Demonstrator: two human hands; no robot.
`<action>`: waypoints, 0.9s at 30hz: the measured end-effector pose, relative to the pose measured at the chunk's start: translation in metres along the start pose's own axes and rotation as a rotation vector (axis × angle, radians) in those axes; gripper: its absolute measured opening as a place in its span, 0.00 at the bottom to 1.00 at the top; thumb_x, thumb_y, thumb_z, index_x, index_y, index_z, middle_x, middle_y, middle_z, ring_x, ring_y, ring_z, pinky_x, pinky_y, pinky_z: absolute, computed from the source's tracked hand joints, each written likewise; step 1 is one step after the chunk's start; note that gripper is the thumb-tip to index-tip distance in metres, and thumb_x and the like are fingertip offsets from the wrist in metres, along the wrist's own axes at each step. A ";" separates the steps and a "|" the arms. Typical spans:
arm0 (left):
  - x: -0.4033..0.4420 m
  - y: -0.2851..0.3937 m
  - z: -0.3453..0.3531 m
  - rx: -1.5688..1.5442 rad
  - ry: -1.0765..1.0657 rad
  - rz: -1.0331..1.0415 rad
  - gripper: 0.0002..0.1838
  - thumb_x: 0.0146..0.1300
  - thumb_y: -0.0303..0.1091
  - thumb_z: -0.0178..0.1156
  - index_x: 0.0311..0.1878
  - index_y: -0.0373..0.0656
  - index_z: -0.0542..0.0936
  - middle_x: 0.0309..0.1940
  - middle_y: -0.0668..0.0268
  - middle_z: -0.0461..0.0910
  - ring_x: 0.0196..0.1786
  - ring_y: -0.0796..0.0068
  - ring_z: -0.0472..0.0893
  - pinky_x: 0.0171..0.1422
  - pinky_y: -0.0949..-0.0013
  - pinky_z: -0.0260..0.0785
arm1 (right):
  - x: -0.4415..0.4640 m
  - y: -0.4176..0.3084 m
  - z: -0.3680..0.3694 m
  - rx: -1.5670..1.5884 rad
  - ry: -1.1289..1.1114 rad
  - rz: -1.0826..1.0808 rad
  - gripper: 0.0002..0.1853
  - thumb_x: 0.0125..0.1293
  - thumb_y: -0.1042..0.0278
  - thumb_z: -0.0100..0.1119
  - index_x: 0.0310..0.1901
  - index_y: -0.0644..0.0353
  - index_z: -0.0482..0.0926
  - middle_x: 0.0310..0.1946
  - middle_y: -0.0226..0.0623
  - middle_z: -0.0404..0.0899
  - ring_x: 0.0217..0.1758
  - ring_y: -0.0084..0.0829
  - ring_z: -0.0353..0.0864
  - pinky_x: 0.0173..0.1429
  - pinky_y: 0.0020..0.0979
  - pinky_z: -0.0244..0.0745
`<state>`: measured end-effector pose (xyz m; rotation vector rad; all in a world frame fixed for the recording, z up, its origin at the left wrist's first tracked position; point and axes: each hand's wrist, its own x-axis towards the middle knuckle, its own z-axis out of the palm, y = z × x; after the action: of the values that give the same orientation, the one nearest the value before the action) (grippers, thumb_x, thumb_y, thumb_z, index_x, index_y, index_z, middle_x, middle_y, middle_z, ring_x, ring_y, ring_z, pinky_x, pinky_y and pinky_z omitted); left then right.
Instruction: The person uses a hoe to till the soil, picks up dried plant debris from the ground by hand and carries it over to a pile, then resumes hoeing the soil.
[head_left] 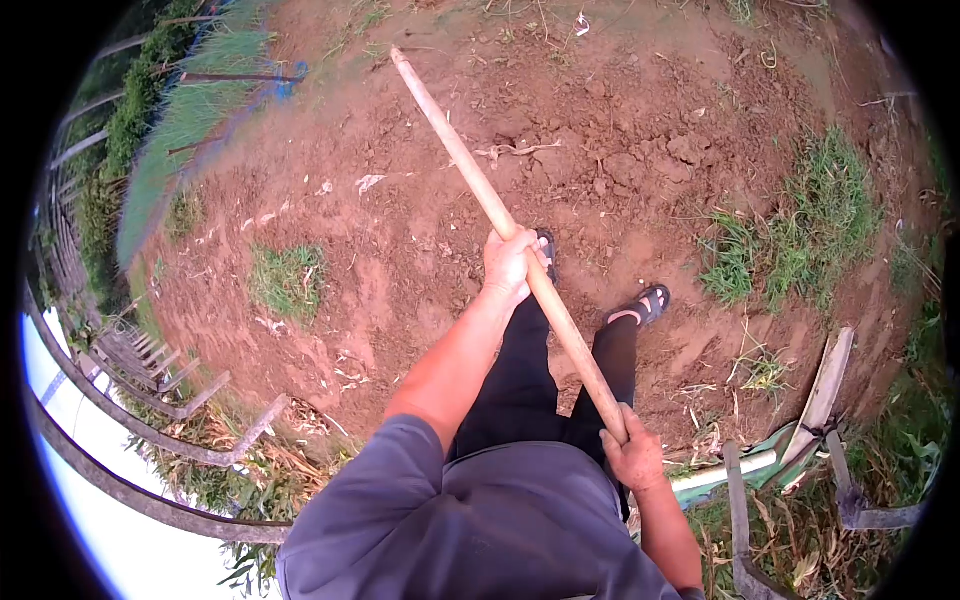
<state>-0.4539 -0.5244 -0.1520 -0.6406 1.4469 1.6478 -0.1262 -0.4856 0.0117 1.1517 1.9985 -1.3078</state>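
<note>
A long pale wooden pole (455, 145) runs diagonally from the upper left down to my waist on the right. My left hand (510, 264) is wrapped round it near its middle, with the arm stretched forward. Lower down, my right hand (634, 452) grips the pole close to its near end. The far end hangs over reddish-brown soil (590, 120); whether it touches the ground or carries a tool head, I cannot tell. Below the pole are my dark trousers and sandalled feet.
Grass tufts (288, 278) grow on the left, with a larger grassy patch (800, 225) on the right. Green leafy rows (190, 125) stand at the upper left. Wooden posts (822, 390) and a curved grey rail (160, 510) border the near side.
</note>
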 end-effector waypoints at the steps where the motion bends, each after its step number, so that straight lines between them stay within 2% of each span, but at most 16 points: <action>1: -0.001 0.025 0.000 -0.012 -0.023 0.111 0.12 0.63 0.25 0.63 0.44 0.44 0.70 0.27 0.65 0.74 0.21 0.67 0.77 0.24 0.62 0.73 | 0.019 0.008 0.011 0.055 0.052 -0.107 0.31 0.64 0.58 0.69 0.66 0.63 0.74 0.46 0.54 0.86 0.46 0.55 0.87 0.53 0.47 0.82; 2: -0.006 0.053 0.000 0.007 -0.023 0.188 0.14 0.64 0.24 0.62 0.48 0.44 0.69 0.28 0.63 0.75 0.22 0.66 0.78 0.26 0.62 0.74 | 0.039 0.001 0.013 0.085 0.029 -0.149 0.31 0.64 0.59 0.70 0.65 0.64 0.74 0.48 0.53 0.85 0.47 0.54 0.87 0.53 0.46 0.82; 4: -0.024 0.103 -0.007 0.018 -0.078 0.374 0.19 0.67 0.25 0.62 0.57 0.42 0.66 0.31 0.61 0.76 0.25 0.65 0.80 0.29 0.62 0.77 | 0.076 -0.015 0.022 0.172 -0.070 -0.158 0.26 0.64 0.57 0.70 0.60 0.59 0.77 0.47 0.52 0.85 0.50 0.54 0.86 0.53 0.46 0.81; 5: -0.035 0.123 -0.007 0.006 -0.064 0.464 0.21 0.67 0.23 0.61 0.59 0.39 0.65 0.31 0.61 0.76 0.23 0.66 0.80 0.28 0.64 0.77 | 0.093 -0.036 0.024 0.202 -0.140 -0.143 0.24 0.64 0.57 0.70 0.58 0.57 0.77 0.46 0.52 0.85 0.51 0.54 0.85 0.53 0.46 0.80; 8: -0.046 0.157 -0.022 0.102 -0.023 0.567 0.15 0.71 0.24 0.56 0.56 0.39 0.64 0.28 0.61 0.75 0.21 0.67 0.78 0.24 0.65 0.77 | 0.132 -0.080 0.040 0.271 -0.250 -0.196 0.19 0.64 0.58 0.68 0.52 0.57 0.79 0.42 0.52 0.85 0.48 0.53 0.85 0.50 0.44 0.80; 11: -0.017 0.148 -0.037 0.199 0.092 0.633 0.13 0.72 0.25 0.55 0.54 0.39 0.65 0.27 0.61 0.75 0.18 0.68 0.76 0.21 0.66 0.76 | 0.162 -0.073 0.065 0.329 -0.329 -0.131 0.16 0.64 0.58 0.67 0.47 0.59 0.80 0.38 0.51 0.85 0.46 0.51 0.86 0.49 0.41 0.80; 13: 0.008 0.083 -0.047 0.149 0.143 0.443 0.10 0.72 0.24 0.56 0.51 0.38 0.66 0.25 0.61 0.74 0.16 0.68 0.76 0.18 0.65 0.74 | 0.143 -0.056 0.054 0.318 -0.429 0.126 0.17 0.64 0.56 0.67 0.47 0.60 0.81 0.37 0.50 0.86 0.46 0.48 0.87 0.51 0.41 0.79; 14: 0.018 0.029 -0.056 0.192 0.201 0.252 0.12 0.71 0.27 0.60 0.48 0.38 0.66 0.25 0.62 0.73 0.16 0.68 0.75 0.18 0.63 0.75 | 0.117 -0.004 0.072 0.343 -0.448 0.136 0.20 0.65 0.54 0.68 0.49 0.61 0.82 0.37 0.48 0.86 0.45 0.43 0.88 0.53 0.40 0.79; 16: 0.011 -0.082 -0.071 0.313 0.188 -0.340 0.13 0.68 0.29 0.62 0.46 0.39 0.66 0.23 0.63 0.72 0.16 0.65 0.76 0.18 0.60 0.73 | 0.042 0.003 0.042 0.114 -0.527 0.427 0.21 0.64 0.54 0.71 0.48 0.63 0.83 0.36 0.46 0.86 0.42 0.39 0.87 0.52 0.37 0.80; 18: 0.004 -0.102 -0.060 0.143 0.213 -0.251 0.11 0.67 0.29 0.61 0.43 0.40 0.68 0.23 0.63 0.72 0.17 0.63 0.77 0.19 0.58 0.73 | 0.011 0.005 0.019 0.201 -0.364 0.538 0.20 0.63 0.55 0.72 0.46 0.64 0.84 0.34 0.44 0.86 0.38 0.35 0.86 0.47 0.36 0.80; 20: 0.015 -0.090 -0.067 0.207 0.140 -0.228 0.09 0.66 0.29 0.62 0.39 0.39 0.70 0.23 0.63 0.73 0.18 0.63 0.77 0.20 0.58 0.73 | 0.021 -0.033 -0.011 0.222 -0.457 0.596 0.19 0.64 0.56 0.73 0.43 0.65 0.83 0.29 0.40 0.84 0.31 0.28 0.83 0.40 0.33 0.79; 21: 0.029 -0.074 -0.068 0.196 0.140 -0.214 0.09 0.66 0.29 0.62 0.39 0.39 0.70 0.23 0.63 0.73 0.18 0.63 0.77 0.20 0.58 0.73 | 0.021 -0.041 -0.013 0.213 -0.417 0.557 0.17 0.66 0.57 0.71 0.42 0.66 0.82 0.26 0.35 0.81 0.27 0.25 0.79 0.35 0.31 0.75; 22: 0.042 -0.052 -0.074 0.151 0.143 -0.222 0.09 0.65 0.28 0.63 0.39 0.39 0.71 0.23 0.63 0.73 0.18 0.63 0.77 0.21 0.58 0.73 | 0.024 -0.059 -0.014 0.202 -0.417 0.526 0.17 0.66 0.57 0.71 0.42 0.66 0.82 0.26 0.35 0.81 0.27 0.25 0.79 0.35 0.31 0.75; 24: 0.053 -0.030 -0.079 0.055 0.141 -0.283 0.09 0.63 0.26 0.64 0.37 0.38 0.72 0.24 0.62 0.73 0.18 0.63 0.77 0.22 0.59 0.74 | 0.012 -0.092 -0.016 0.413 -0.405 0.550 0.17 0.69 0.57 0.68 0.43 0.66 0.81 0.25 0.33 0.80 0.28 0.25 0.78 0.35 0.32 0.75; 25: 0.046 -0.025 -0.077 0.053 0.181 -0.256 0.08 0.61 0.25 0.64 0.36 0.38 0.72 0.24 0.62 0.73 0.18 0.63 0.77 0.22 0.59 0.74 | 0.007 -0.104 -0.020 0.416 -0.379 0.460 0.16 0.71 0.59 0.66 0.46 0.65 0.81 0.26 0.31 0.80 0.27 0.25 0.78 0.35 0.31 0.75; 27: 0.028 -0.018 -0.071 0.070 0.211 -0.240 0.08 0.61 0.25 0.64 0.36 0.38 0.73 0.24 0.62 0.73 0.18 0.64 0.76 0.21 0.59 0.74 | -0.007 -0.102 -0.020 0.342 -0.396 0.489 0.15 0.71 0.59 0.66 0.46 0.65 0.80 0.26 0.31 0.80 0.28 0.24 0.77 0.35 0.31 0.74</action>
<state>-0.4642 -0.5863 -0.1994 -0.9322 1.5032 1.3704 -0.2083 -0.4890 0.0763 1.3016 1.1487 -1.4943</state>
